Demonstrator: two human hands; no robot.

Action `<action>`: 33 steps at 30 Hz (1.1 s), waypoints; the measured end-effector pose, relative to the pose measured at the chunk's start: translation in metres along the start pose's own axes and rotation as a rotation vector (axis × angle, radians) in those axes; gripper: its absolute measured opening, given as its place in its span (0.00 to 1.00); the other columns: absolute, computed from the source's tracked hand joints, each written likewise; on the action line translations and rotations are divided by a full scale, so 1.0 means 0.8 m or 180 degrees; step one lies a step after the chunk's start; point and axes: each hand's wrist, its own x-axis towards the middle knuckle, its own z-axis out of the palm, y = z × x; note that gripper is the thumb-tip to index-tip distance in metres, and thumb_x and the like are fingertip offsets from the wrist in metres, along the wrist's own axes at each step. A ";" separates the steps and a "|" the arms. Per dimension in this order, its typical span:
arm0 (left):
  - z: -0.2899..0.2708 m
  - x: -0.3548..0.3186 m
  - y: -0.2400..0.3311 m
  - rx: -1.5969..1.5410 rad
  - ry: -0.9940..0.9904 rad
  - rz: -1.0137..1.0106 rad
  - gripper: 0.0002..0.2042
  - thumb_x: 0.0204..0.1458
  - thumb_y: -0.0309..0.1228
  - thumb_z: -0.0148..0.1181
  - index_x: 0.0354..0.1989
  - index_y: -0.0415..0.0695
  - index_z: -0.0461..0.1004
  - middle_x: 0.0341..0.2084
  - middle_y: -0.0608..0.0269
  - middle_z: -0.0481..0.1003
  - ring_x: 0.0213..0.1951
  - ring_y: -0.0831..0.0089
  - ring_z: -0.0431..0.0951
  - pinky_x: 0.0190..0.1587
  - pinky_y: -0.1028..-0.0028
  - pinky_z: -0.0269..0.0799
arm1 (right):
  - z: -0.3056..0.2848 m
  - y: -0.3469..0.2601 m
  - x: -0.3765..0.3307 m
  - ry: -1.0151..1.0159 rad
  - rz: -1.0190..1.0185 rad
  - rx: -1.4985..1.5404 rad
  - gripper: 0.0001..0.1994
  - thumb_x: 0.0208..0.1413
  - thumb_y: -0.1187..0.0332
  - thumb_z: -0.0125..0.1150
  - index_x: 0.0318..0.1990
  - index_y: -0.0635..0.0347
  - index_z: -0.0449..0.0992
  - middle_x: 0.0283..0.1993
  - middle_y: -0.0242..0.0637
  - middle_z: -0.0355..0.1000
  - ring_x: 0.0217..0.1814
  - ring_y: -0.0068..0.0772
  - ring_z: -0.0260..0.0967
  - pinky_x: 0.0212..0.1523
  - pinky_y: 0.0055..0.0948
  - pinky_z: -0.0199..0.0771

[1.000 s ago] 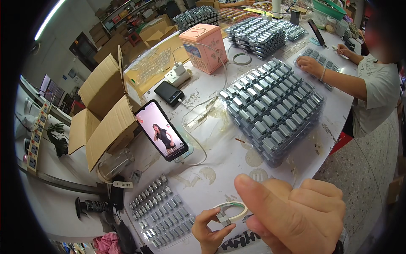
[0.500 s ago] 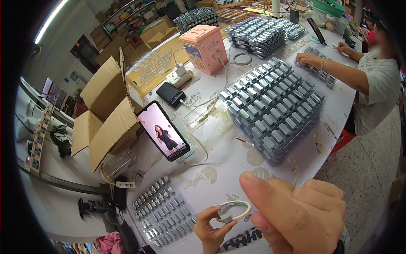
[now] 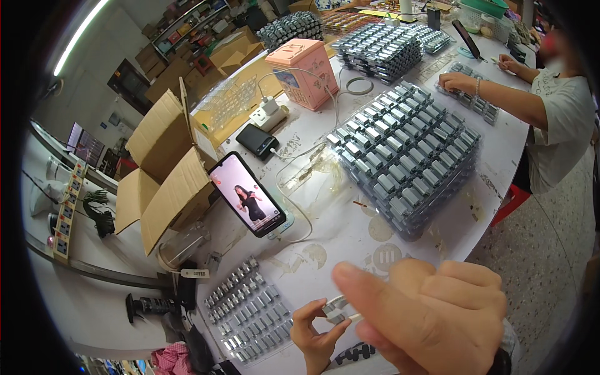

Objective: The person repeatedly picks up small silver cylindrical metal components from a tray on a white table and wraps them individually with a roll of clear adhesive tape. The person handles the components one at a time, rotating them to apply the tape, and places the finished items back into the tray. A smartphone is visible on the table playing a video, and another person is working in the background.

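- your right hand [image 3: 434, 315] looms closest, its fingers curled in and its thumb stretched to the left; you hide its grip from view, so i cannot tell whether it holds anything
- your left hand [image 3: 314, 340] is just past it, thumb and forefinger pinched narrow on a small grey metal piece [image 3: 336, 314], which sits raised between the fingertips
- a pale ring shows behind that piece, partly covered by your right thumb
- to the left of your left hand, a clear tray [image 3: 250, 312] lies on the table, filled with rows of silvery metal parts
- beyond it, a lit phone [image 3: 248, 195] leans on a stand, with an open cardboard box [image 3: 164, 172] at its left
- to the phone's right, a tall stack of filled trays [image 3: 406, 156]
- behind the phone, a black power bank [image 3: 257, 140], a white plug adapter [image 3: 269, 114], then a pink bin [image 3: 304, 74]
- at the far right, a co-worker's hand [image 3: 458, 82] rests on another tray of parts [image 3: 480, 103]
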 end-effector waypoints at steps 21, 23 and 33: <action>-0.019 -0.012 0.065 0.0852 0.0132 0.1144 0.22 0.29 0.24 0.70 0.36 0.39 0.69 0.27 0.62 0.70 0.28 0.73 0.71 0.33 0.76 0.66 | 0.080 0.066 -0.141 -0.1701 0.0694 0.3276 0.13 0.54 0.65 0.52 0.42 0.65 0.69 0.37 0.38 0.70 0.41 0.25 0.67 0.42 0.25 0.65; -0.022 -0.007 0.075 0.0809 0.0083 0.1293 0.23 0.28 0.25 0.70 0.37 0.40 0.69 0.28 0.62 0.71 0.29 0.73 0.71 0.33 0.76 0.66 | 0.087 0.072 -0.139 -0.1582 0.0370 0.3366 0.11 0.56 0.68 0.49 0.41 0.66 0.67 0.38 0.34 0.66 0.44 0.20 0.61 0.46 0.22 0.61; -0.063 -0.025 0.102 0.0334 -0.0028 0.1517 0.24 0.26 0.26 0.71 0.38 0.41 0.70 0.25 0.65 0.71 0.26 0.76 0.72 0.30 0.79 0.65 | 0.071 0.034 -0.132 -0.2559 0.0846 0.4639 0.13 0.53 0.60 0.52 0.31 0.64 0.69 0.27 0.25 0.63 0.29 0.12 0.58 0.29 0.12 0.54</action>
